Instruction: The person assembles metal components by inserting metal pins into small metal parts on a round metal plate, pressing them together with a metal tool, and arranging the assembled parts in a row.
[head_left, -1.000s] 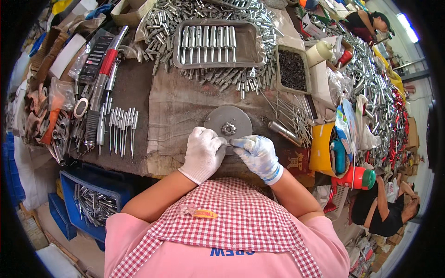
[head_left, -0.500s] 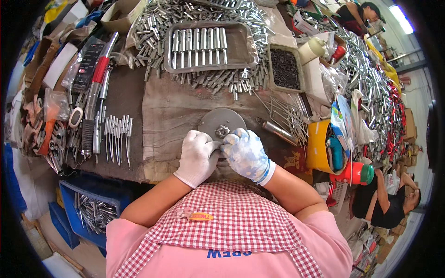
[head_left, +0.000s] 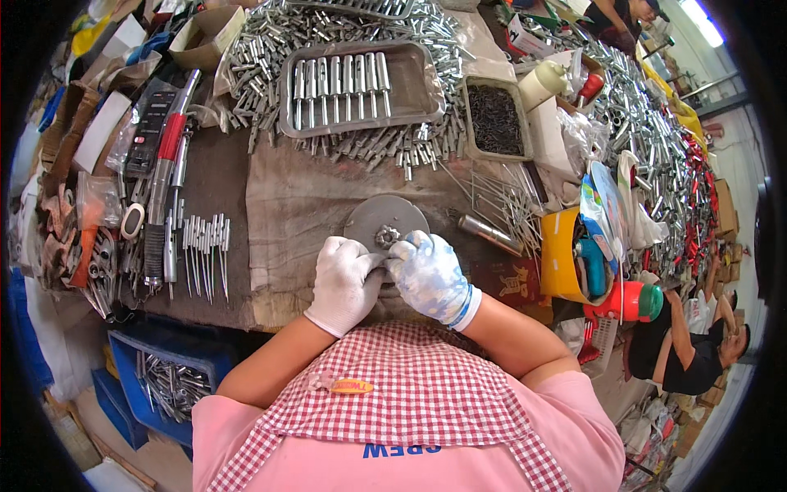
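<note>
A grey round disc lies on the cloth-covered bench in front of me, with a small clump of shiny metal bits at its middle. My left hand, in a white glove, is closed at the near edge of the disc. Right beside it, my right hand, in a white glove with blue patches, is closed too. Thumbs and fingertips of both hands meet just below the metal bits. Whatever they pinch is hidden by the gloves.
A grey tray of lined-up metal shafts sits on a heap of similar parts. Rightward are a bin of dark pins, thin rods, and a metal tube. Slim rods lie left; a blue crate stands below.
The whole view has shifted slightly. Both hands stay together at the near edge of the disc, with little visible change in their grip.
</note>
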`<action>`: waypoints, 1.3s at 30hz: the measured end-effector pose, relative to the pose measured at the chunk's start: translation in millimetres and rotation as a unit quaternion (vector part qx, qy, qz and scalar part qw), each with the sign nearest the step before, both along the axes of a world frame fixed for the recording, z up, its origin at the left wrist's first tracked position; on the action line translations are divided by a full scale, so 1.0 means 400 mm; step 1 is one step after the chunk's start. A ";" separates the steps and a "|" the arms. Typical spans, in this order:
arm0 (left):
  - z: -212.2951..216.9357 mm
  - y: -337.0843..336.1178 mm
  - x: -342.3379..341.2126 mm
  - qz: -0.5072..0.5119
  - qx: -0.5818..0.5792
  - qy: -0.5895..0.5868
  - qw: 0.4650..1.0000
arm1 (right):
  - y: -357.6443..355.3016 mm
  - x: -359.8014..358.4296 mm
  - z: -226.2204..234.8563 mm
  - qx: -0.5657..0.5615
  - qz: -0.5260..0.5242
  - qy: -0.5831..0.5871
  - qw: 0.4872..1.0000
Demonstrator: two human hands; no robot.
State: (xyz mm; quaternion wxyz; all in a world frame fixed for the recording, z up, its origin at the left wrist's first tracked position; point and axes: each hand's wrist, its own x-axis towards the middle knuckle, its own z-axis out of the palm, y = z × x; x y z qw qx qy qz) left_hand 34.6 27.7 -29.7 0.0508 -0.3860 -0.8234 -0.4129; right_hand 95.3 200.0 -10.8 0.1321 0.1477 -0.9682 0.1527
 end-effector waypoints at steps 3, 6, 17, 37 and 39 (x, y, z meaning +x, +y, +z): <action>-0.008 0.003 -0.003 -0.001 0.006 0.011 1.000 | -0.010 -0.019 0.021 0.065 0.005 -0.054 0.996; -0.014 0.002 -0.001 0.004 0.006 0.010 1.000 | -0.012 -0.063 0.061 0.078 0.040 -0.110 0.990; -0.018 0.003 0.006 0.017 0.018 0.022 0.999 | 0.010 -0.087 0.053 0.077 0.088 -0.158 0.980; -0.012 -0.005 0.002 0.017 0.014 -0.016 1.000 | 0.251 0.168 0.015 0.126 -0.301 -0.174 0.929; -0.011 -0.005 0.001 0.012 0.012 -0.022 1.000 | 0.223 0.173 0.032 -0.023 -0.242 -0.035 0.969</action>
